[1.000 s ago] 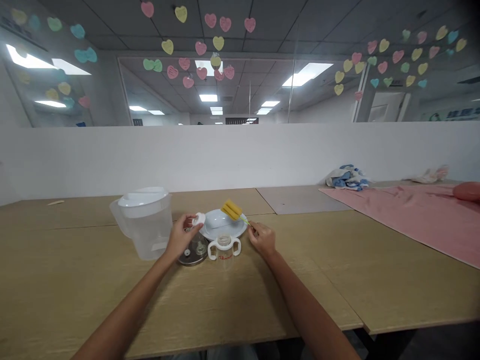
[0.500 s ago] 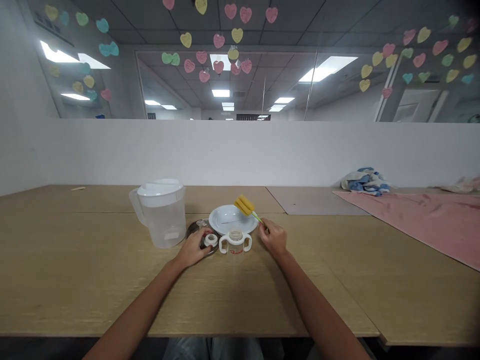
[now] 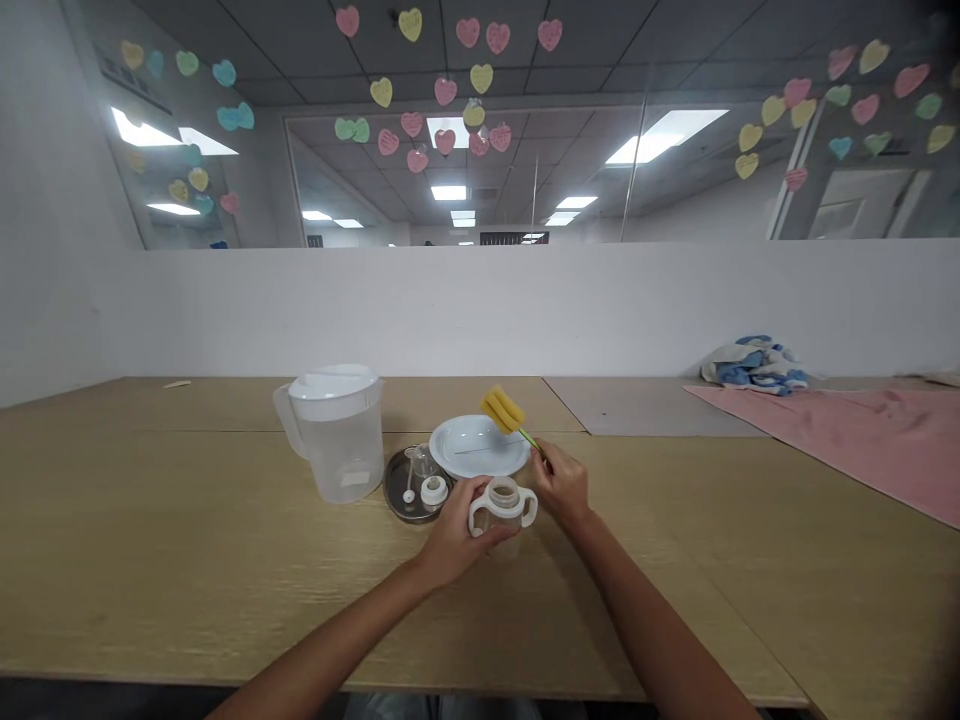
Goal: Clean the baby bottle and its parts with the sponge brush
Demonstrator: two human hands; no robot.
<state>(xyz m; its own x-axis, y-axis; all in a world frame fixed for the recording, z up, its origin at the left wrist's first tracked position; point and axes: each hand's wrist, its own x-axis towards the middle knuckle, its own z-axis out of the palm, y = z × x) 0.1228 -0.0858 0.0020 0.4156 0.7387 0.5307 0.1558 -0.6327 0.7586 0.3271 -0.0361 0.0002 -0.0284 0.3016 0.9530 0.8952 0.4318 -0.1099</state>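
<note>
Two hands are busy: my left fingers (image 3: 480, 533) close around the two-handled baby cup (image 3: 502, 510) just in front of the white plate (image 3: 476, 445), and my right fingers (image 3: 546, 465) pinch the sponge bottle brush (image 3: 504, 410). A loose grip could drop the cup, or knock it against the plate.

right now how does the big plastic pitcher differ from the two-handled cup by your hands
The clear plastic pitcher is far larger than the two-handled cup. The pitcher has one handle and a white lid, while the cup has two white handles and a white collar with no lid on. The pitcher stands untouched on the table, while the cup is held by the left hand. Both have clear bodies with white parts.
</note>
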